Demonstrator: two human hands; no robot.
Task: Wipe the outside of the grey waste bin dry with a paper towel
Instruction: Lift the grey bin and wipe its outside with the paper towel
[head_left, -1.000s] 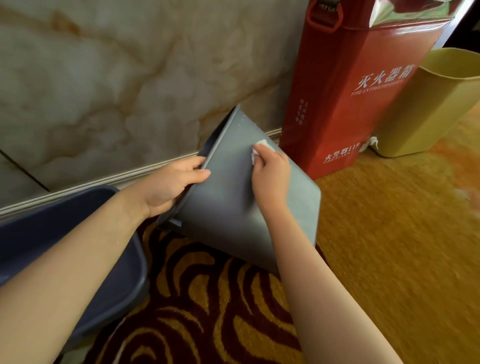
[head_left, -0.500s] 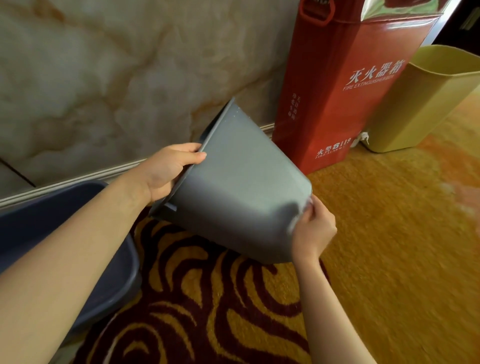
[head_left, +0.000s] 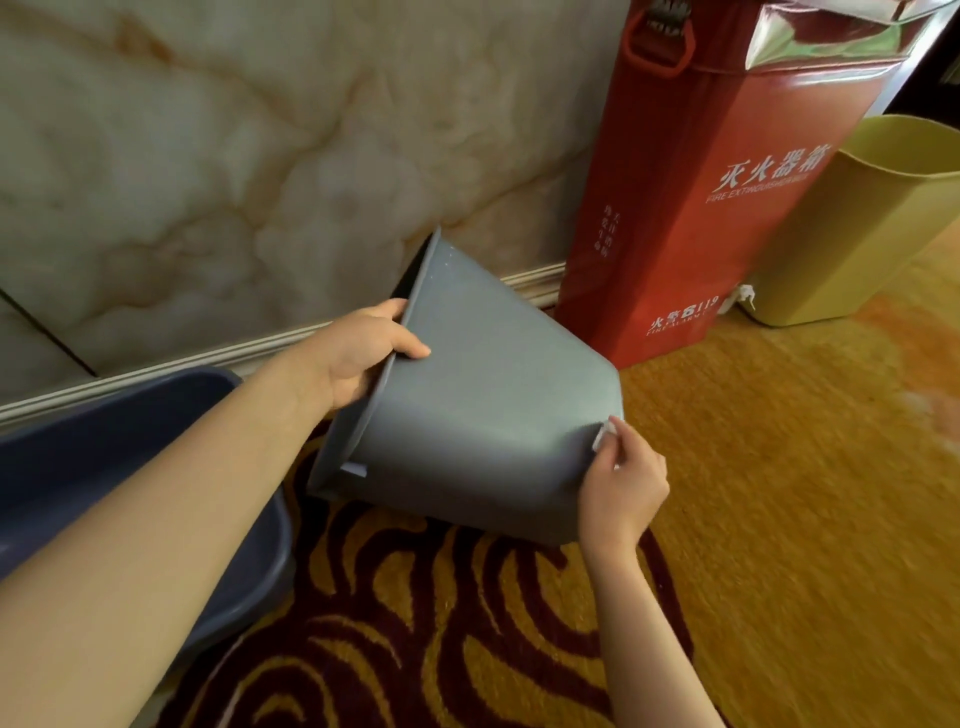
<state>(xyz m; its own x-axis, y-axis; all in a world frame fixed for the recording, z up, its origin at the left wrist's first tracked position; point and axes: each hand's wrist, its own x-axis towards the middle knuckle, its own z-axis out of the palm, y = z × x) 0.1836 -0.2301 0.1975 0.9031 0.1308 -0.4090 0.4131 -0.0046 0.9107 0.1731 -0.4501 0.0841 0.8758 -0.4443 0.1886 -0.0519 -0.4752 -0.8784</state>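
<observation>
The grey waste bin (head_left: 483, 410) is tipped on its side above the carpet, its mouth toward the left and its base toward the right. My left hand (head_left: 369, 353) grips the bin's rim, thumb on the outer wall and fingers inside. My right hand (head_left: 621, 486) presses a small wad of white paper towel (head_left: 602, 435) against the bin's base edge at the lower right. Only a corner of the towel shows past my fingers. A few water drops dot the wall near the rim.
A red fire extinguisher box (head_left: 711, 176) stands against the marble wall just right of the bin. A yellow bin (head_left: 857, 228) sits beside it. A dark blue basin (head_left: 130, 467) lies under my left forearm. Patterned carpet (head_left: 467, 623) covers the floor.
My right hand slid the towel from the upper wall near the rim down to the base edge. The bin has tilted slightly; my left hand kept its hold on the rim.
</observation>
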